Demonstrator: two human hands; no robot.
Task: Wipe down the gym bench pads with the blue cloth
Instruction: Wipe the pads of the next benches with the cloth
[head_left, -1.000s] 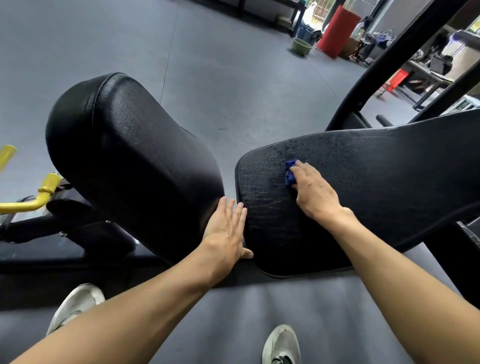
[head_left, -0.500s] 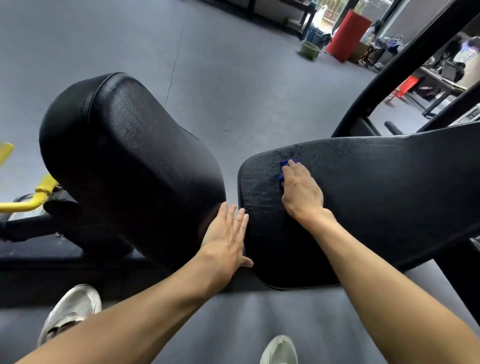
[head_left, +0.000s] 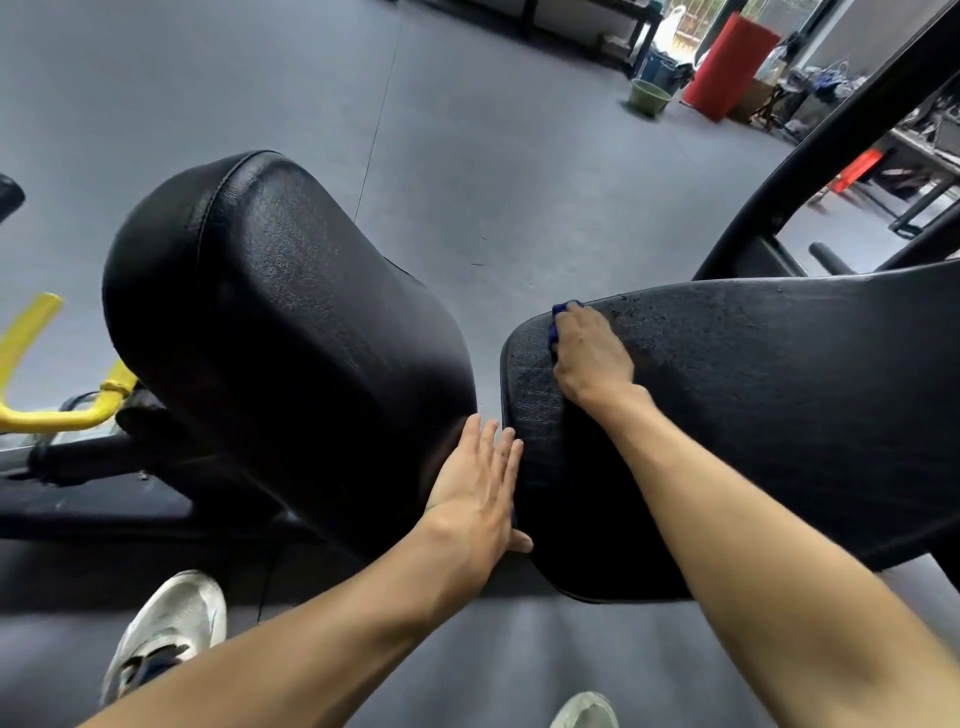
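Two black bench pads fill the middle: a rounded seat pad (head_left: 291, 332) on the left and a long flat back pad (head_left: 769, 395) on the right. My right hand (head_left: 589, 358) lies on the back pad near its far left corner and holds the blue cloth (head_left: 555, 325), which shows only as a small blue edge past my fingers. The pad around that hand looks wet and speckled. My left hand (head_left: 480, 483) rests flat with straight fingers against the near edge of the seat pad, beside the gap between the pads.
A yellow handle (head_left: 57, 410) and black frame sit low on the left. A black machine arm (head_left: 841, 130) rises at the right. A green bucket (head_left: 648, 97) and red block (head_left: 727, 65) stand far back on the grey floor. My white shoes (head_left: 171, 623) are below.
My right hand has slid the blue cloth up and to the left, from the pad's middle toward its far corner. My left hand has stayed against the seat pad.
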